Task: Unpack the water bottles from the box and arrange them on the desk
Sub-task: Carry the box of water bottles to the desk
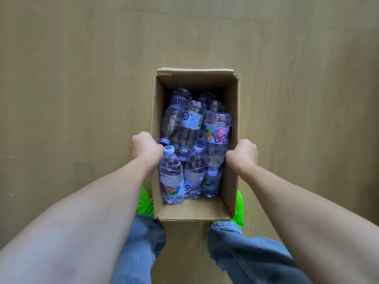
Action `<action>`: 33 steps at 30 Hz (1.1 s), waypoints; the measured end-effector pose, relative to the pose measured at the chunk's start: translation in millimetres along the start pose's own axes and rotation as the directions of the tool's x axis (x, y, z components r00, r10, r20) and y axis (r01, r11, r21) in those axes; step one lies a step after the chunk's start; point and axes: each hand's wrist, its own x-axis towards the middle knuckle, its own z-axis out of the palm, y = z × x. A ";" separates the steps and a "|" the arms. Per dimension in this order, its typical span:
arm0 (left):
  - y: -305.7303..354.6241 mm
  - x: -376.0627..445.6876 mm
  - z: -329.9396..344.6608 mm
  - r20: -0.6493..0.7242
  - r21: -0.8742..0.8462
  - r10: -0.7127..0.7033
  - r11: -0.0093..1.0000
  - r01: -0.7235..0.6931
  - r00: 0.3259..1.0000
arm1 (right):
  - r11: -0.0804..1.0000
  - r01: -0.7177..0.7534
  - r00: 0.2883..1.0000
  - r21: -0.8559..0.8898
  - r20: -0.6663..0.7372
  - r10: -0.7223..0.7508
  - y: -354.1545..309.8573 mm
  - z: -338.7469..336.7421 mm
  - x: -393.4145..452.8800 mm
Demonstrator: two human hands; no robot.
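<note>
Brown cardboard made up the open box (195,212), which sat over a wooden floor (82,78) just ahead of my green shoes (146,203). I had my left hand (144,147) curled over its left wall and my right hand (243,153) gripping the right wall. Inside lay the water bottles (190,128), clear plastic with pale lilac caps and pink-and-blue labels. I counted about nine; those underneath were partly hidden.
</note>
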 end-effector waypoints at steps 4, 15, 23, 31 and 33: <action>1.6 -11.8 -15.6 -0.004 0.001 0.065 0.998 -0.065 0.998 | 0.998 -0.028 1.000 0.056 0.000 0.028 0.4 -14.3 -6.9; 36.6 -117.5 -208.2 -0.061 -0.086 0.120 0.988 -0.125 0.991 | 0.989 0.060 0.997 0.136 -0.052 -0.053 -44.4 -184.7 -129.3; 107.2 -278.5 -471.8 -0.261 -0.155 0.199 0.957 -0.245 0.945 | 0.939 0.277 0.949 0.203 -0.210 -0.234 -109.7 -449.6 -302.7; 163.7 -463.6 -710.7 -0.469 -0.327 0.235 0.849 -0.415 0.851 | 0.798 0.563 0.800 0.215 -0.386 -0.460 -144.6 -705.0 -483.6; 173.7 -502.7 -755.8 -0.526 -0.334 0.264 0.810 -0.481 0.809 | 0.776 0.602 0.752 0.188 -0.458 -0.473 -148.2 -754.8 -515.8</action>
